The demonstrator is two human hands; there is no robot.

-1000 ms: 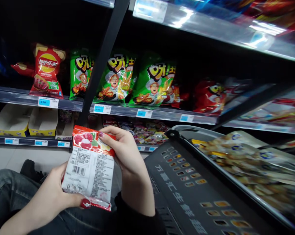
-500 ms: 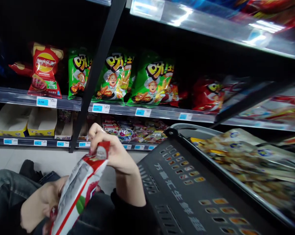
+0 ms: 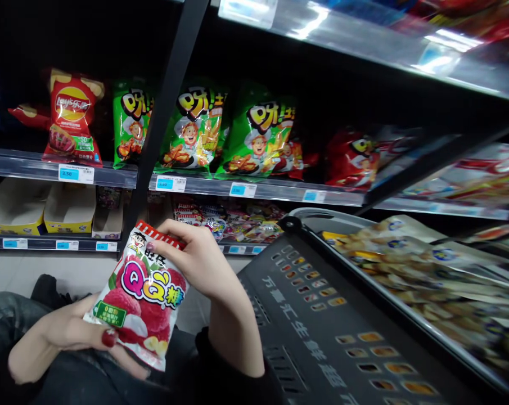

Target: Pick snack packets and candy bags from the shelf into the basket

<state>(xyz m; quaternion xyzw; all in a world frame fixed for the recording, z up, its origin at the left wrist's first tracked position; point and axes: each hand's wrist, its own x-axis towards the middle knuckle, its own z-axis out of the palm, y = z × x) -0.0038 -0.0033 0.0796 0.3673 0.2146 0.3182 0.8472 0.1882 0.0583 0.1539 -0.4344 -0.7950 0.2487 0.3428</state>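
A small red and white candy packet (image 3: 142, 295) with lychee pictures and "QQ" lettering faces me, front side up. My left hand (image 3: 64, 334) grips its lower left corner, thumb with a red nail on the front. My right hand (image 3: 199, 261) pinches its top right edge. Both hands hold the packet above my lap, in front of the low store shelves.
A dark grey shopping basket (image 3: 321, 315) hangs at my right forearm with several snack packets (image 3: 410, 264) inside. Green snack bags (image 3: 195, 132) and a red chip bag (image 3: 71, 118) stand on the shelf (image 3: 262, 191) above. Cardboard display boxes (image 3: 43, 211) sit lower left.
The packet has been turned over in both hands: a second ago its back with barcode and print faced me, now its colourful front does.
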